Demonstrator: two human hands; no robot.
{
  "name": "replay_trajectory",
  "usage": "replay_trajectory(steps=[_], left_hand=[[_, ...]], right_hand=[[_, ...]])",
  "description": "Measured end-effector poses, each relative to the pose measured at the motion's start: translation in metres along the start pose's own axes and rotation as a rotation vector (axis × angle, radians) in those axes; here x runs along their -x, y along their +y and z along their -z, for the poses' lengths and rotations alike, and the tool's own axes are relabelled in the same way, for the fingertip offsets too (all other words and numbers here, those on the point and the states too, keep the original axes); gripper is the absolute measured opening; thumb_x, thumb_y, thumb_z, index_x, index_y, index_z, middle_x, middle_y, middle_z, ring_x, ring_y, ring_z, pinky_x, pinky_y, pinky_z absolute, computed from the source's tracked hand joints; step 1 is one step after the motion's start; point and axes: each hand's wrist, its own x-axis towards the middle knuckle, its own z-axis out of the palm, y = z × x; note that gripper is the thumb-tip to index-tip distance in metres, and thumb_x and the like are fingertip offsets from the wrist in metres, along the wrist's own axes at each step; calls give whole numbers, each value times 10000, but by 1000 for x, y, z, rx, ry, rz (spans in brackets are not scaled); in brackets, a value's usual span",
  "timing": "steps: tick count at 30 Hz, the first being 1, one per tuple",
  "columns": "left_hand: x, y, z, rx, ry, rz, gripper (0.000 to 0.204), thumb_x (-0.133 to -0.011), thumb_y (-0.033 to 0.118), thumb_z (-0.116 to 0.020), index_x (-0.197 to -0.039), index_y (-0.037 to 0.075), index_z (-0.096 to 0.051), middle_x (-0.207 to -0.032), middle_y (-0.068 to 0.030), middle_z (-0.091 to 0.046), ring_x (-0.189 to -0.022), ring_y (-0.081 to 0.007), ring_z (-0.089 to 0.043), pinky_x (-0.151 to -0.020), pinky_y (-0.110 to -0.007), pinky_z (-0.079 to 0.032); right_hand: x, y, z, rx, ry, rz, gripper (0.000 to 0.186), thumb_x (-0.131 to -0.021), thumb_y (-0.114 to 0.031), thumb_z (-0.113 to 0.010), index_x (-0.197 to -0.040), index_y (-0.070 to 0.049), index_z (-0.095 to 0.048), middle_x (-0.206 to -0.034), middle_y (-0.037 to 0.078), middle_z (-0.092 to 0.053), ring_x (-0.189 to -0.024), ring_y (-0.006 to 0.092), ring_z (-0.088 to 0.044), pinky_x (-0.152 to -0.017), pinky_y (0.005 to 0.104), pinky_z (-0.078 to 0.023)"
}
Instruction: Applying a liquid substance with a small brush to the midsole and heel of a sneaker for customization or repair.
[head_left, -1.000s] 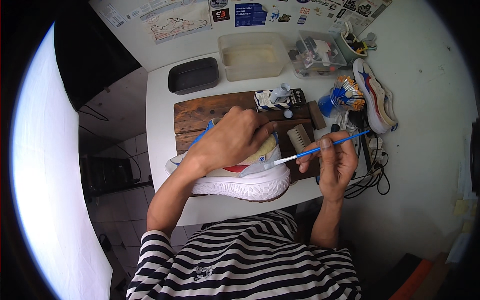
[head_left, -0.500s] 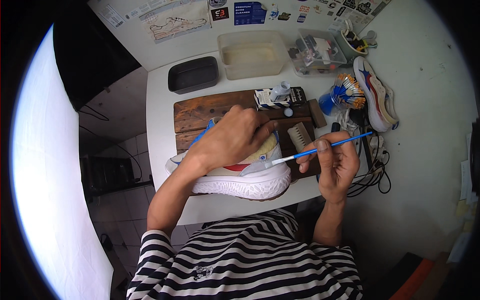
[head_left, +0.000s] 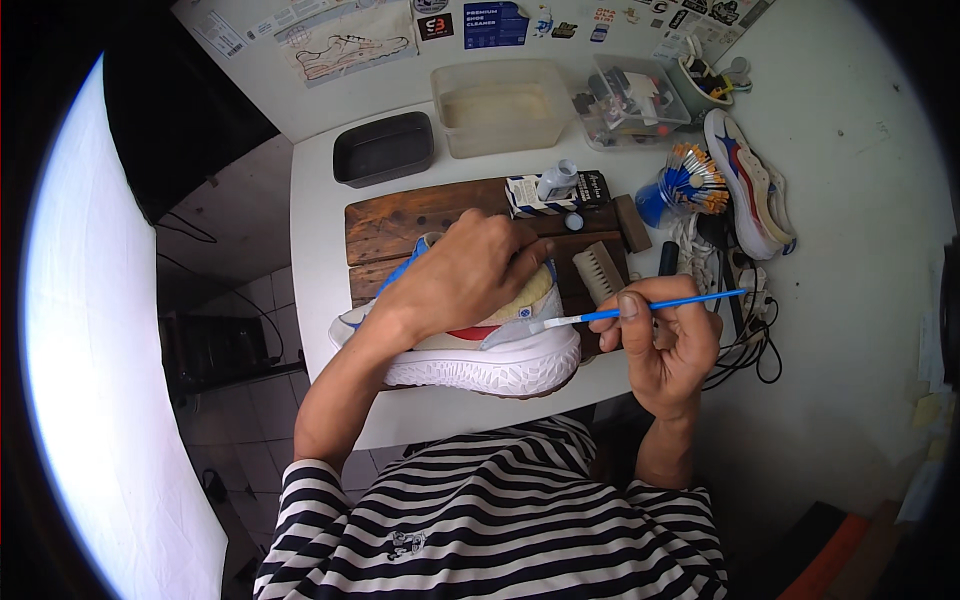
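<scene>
A sneaker (head_left: 490, 366) with a thick white sole and blue, red, grey and cream upper parts lies on a dark wooden board (head_left: 400, 217). My left hand (head_left: 465, 265) is wrapped over the top of the sneaker and grips it; the hand hides much of the upper. Between the fingertips and thumb of my right hand (head_left: 665, 340) is a thin blue paintbrush (head_left: 650, 306). Its pale bristles touch the grey panel at the sneaker's heel, just above the sole. The handle points to the right.
Behind the sneaker stand an open small bottle (head_left: 558, 180), its cap (head_left: 573, 222) and a box (head_left: 525, 196). A scrub brush (head_left: 598, 273) lies beside my right hand. Farther off are a black tray (head_left: 383, 150), clear bins (head_left: 500, 110), a cup of brushes (head_left: 690, 185), another sneaker (head_left: 745, 185) and cables (head_left: 750, 350).
My right hand has lowered slightly and tilted the paintbrush, so its handle is now closer to level. The bristles stay at the heel panel. My left hand keeps its grip.
</scene>
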Motion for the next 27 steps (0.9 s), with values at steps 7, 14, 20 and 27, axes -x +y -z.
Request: replay_trajectory(steps=[7, 14, 20, 27], left_hand=[[-1, -1, -4, 34, 61, -51, 297, -968, 185, -597, -863, -70, -709, -699, -293, -609, -688, -463, -624, -686, -502, -506], [0, 1, -1, -1, 5, -2, 245, -966, 180, -611, -979, -43, -711, -812, -269, -661, -761, -436, -642, -719, -475, -501], [0, -1, -1, -4, 5, -16, 243, -971, 174, -602, -975, -45, -707, -803, -270, -657, -749, -435, -641, -702, -467, -500], [0, 1, 3, 1, -35, 12, 253, -978, 177, -596, -1073, -27, -712, -804, -274, -660, -739, -426, -649, -683, -439, -508]], right_hand=[[2, -4, -10, -53, -12, 23, 96, -951, -48, -650, -930, 33, -604, -782, 81, -690, -654, 149, -709, -549, 262, -544], [-1, 0, -1, 26, -19, 9, 95, -965, -49, -633, -922, 29, -600, -760, 81, -683, -638, 127, -690, -541, 240, -532], [1, 9, 4, -117, 9, -51, 96, -1003, -53, -577, -956, 29, -563, -754, 107, -681, -588, 96, -632, -539, 224, -522], [3, 25, 7, -195, 23, -65, 118, -1020, -80, -556, -986, 30, -529, -753, 127, -678, -593, 106, -640, -554, 227, -533]])
